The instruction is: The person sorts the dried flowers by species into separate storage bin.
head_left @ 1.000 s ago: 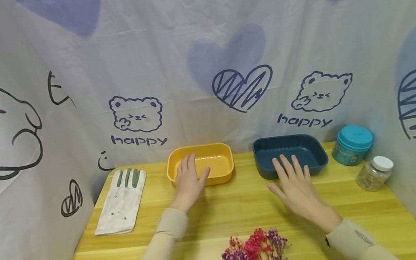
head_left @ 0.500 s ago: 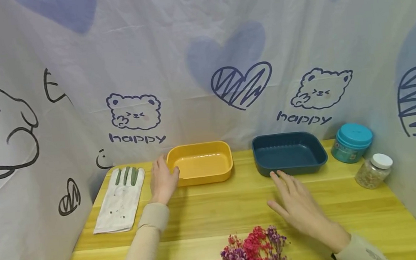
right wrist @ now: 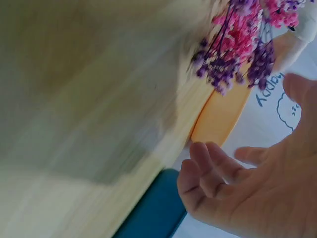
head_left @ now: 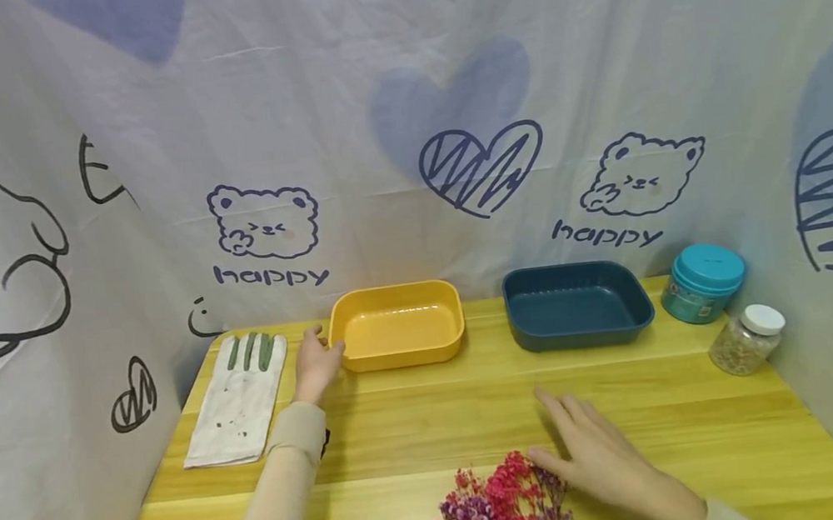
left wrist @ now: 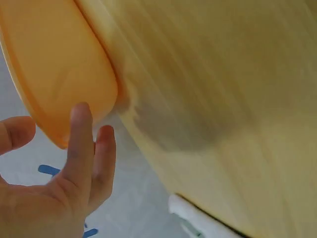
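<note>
At the left end of the yellow plastic tub (head_left: 403, 353) is my left hand (head_left: 317, 368), its thumb and fingers spread close to the rim. In the left wrist view the fingers (left wrist: 79, 153) overlap the tub's near end, with nothing between them. My right hand (head_left: 597, 460) hovers over the table just right of a bunch of pink and purple dried flowers (head_left: 497, 512). Its thumb overlaps the purple sprigs in the head view. The right wrist view shows the right hand's fingers (right wrist: 208, 168) loosely bent and holding nothing, with the flowers (right wrist: 237, 44) beyond.
A dark blue tub (head_left: 582, 336) stands right of the yellow one. Behind it to the right are a teal lidded jar (head_left: 703, 284) and a clear jar with a white cap (head_left: 748, 339). A white glove (head_left: 239, 411) lies at left. A printed curtain (head_left: 366, 131) borders the table.
My left hand has moved from over the yellow tub to its left end. My right hand has drawn back from the dark blue tub toward the flowers.
</note>
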The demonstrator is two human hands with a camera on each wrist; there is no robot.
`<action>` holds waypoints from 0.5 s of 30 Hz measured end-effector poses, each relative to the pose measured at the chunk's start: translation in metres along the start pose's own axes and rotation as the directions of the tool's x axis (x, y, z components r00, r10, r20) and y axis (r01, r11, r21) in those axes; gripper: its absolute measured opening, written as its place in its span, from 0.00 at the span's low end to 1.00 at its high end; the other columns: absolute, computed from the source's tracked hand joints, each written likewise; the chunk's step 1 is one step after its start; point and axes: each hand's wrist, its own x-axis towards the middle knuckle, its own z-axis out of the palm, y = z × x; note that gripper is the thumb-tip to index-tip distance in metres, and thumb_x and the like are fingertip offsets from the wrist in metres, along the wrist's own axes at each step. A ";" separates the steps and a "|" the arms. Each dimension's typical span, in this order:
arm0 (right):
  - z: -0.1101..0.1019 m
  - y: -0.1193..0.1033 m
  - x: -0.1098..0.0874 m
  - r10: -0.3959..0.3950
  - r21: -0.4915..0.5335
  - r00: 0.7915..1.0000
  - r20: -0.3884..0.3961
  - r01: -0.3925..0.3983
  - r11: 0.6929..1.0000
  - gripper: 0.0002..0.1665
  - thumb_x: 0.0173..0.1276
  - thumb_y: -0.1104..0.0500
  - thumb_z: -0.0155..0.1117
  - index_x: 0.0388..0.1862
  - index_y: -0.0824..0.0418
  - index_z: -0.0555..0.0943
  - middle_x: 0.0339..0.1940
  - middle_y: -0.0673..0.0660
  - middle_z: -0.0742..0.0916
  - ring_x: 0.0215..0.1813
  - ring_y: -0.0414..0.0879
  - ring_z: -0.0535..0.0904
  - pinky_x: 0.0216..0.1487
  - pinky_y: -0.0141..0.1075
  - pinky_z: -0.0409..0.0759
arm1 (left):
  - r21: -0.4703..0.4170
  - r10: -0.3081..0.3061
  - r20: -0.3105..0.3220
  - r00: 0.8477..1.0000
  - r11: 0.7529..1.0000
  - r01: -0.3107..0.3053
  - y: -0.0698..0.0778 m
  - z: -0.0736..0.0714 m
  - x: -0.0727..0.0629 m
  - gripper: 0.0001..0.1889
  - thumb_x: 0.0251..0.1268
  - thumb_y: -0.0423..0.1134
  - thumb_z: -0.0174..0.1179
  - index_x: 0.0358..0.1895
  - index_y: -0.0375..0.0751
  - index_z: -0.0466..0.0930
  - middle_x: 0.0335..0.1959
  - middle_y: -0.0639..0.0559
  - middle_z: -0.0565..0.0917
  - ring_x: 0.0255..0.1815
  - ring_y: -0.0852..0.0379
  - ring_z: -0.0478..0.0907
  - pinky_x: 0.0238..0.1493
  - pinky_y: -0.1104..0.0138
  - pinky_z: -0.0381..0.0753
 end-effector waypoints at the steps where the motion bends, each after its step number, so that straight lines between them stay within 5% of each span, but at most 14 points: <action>1: 0.000 -0.001 -0.001 0.023 0.025 0.999 0.025 -0.024 0.999 0.57 0.70 0.26 0.63 0.86 0.55 0.58 0.66 0.63 0.80 0.62 0.60 0.80 0.56 0.57 0.86 | -0.022 -0.011 0.007 1.000 1.000 0.011 -0.001 0.000 0.000 0.35 0.79 0.39 0.53 0.82 0.29 0.54 0.73 0.26 0.71 0.72 0.31 0.72 0.71 0.45 0.80; 4: 0.002 -0.004 -0.003 0.099 0.097 0.989 0.106 -0.109 0.989 0.62 0.63 0.24 0.69 0.85 0.55 0.61 0.69 0.65 0.78 0.61 0.61 0.81 0.48 0.58 0.87 | -0.085 -0.040 0.024 0.999 0.995 0.042 -0.003 0.001 0.001 0.33 0.79 0.37 0.52 0.81 0.29 0.56 0.72 0.26 0.72 0.66 0.34 0.79 0.61 0.53 0.89; 8: 0.004 -0.004 -0.005 0.169 0.168 0.961 0.220 -0.208 0.964 0.62 0.59 0.28 0.76 0.83 0.54 0.63 0.68 0.64 0.76 0.39 0.50 0.79 0.27 0.43 0.75 | -0.155 -0.063 0.028 0.998 0.986 0.066 -0.005 0.002 0.004 0.30 0.78 0.35 0.52 0.80 0.28 0.61 0.69 0.26 0.75 0.56 0.38 0.86 0.45 0.66 0.93; 15: 0.012 -0.002 -0.009 0.159 0.210 0.946 0.282 -0.223 0.952 0.50 0.62 0.38 0.79 0.77 0.54 0.70 0.65 0.62 0.78 0.36 0.49 0.78 0.30 0.43 0.77 | -0.199 -0.076 0.039 0.996 0.976 0.083 -0.006 0.002 0.005 0.29 0.78 0.34 0.50 0.78 0.27 0.63 0.70 0.26 0.75 0.59 0.37 0.85 0.45 0.68 0.92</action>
